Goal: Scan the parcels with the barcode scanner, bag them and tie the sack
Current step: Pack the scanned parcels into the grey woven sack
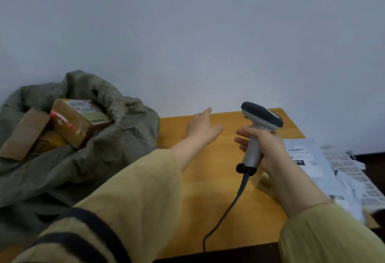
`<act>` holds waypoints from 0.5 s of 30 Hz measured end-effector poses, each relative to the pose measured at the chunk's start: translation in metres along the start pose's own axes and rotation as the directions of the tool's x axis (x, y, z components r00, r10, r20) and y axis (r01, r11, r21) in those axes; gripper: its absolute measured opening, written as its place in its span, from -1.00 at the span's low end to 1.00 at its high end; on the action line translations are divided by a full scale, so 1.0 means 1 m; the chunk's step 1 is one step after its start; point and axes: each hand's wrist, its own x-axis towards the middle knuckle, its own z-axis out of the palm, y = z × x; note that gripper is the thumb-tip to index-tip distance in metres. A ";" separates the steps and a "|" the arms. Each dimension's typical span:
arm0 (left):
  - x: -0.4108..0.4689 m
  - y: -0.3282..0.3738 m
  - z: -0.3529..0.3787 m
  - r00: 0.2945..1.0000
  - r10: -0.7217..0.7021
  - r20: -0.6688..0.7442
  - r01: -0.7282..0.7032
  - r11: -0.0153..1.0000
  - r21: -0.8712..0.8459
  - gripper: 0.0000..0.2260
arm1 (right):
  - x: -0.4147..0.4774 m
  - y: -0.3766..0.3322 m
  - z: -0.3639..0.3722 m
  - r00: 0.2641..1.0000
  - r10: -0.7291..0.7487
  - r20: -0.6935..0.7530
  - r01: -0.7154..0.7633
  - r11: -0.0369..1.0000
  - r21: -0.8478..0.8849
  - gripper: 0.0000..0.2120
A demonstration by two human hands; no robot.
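Right hand [270,150] grip around upright barcode scanner [257,133], head right-facing.

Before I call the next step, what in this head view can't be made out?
- Sack: its contents below the top boxes are hidden by folds, and its left side is cut off by the frame edge.
- Taped parcel: label print blurred.
- Papers: text too blurred to read; right edge crops them.
- Scanner: trigger hidden by the right hand; cable end runs off the table edge.
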 end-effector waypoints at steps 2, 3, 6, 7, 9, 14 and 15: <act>0.003 0.017 0.032 0.995 -0.028 0.098 0.030 0.999 -0.022 -0.35 | 0.004 -0.003 -0.039 0.996 -0.010 -0.083 0.007 0.999 -0.036 -0.90; 0.004 0.025 0.047 0.989 -0.044 0.144 0.049 0.998 -0.031 -0.35 | 0.005 -0.004 -0.059 0.992 -0.014 -0.125 0.008 0.999 -0.050 -0.89; 0.003 0.047 0.089 0.962 -0.094 0.257 0.117 0.990 -0.077 -0.33 | 0.014 -0.008 -0.115 0.975 -0.011 -0.221 -0.005 0.997 -0.072 -0.85; 0.002 0.053 0.103 0.951 -0.114 0.288 0.148 0.984 -0.099 -0.33 | 0.019 -0.009 -0.133 0.969 -0.012 -0.249 -0.008 0.997 -0.079 -0.85; -0.001 0.064 0.130 0.923 -0.161 0.349 0.223 0.964 -0.145 -0.32 | 0.028 -0.011 -0.169 0.954 -0.010 -0.298 -0.015 0.996 -0.083 -0.84; 0.003 0.086 0.190 0.873 -0.269 0.406 0.367 0.912 -0.185 -0.33 | 0.059 -0.010 -0.250 0.910 0.033 -0.413 -0.057 0.997 -0.045 -0.85; 0.005 0.090 0.200 0.862 -0.291 0.415 0.397 0.897 -0.195 -0.34 | 0.066 -0.008 -0.263 0.902 0.053 -0.427 -0.080 0.996 -0.046 -0.82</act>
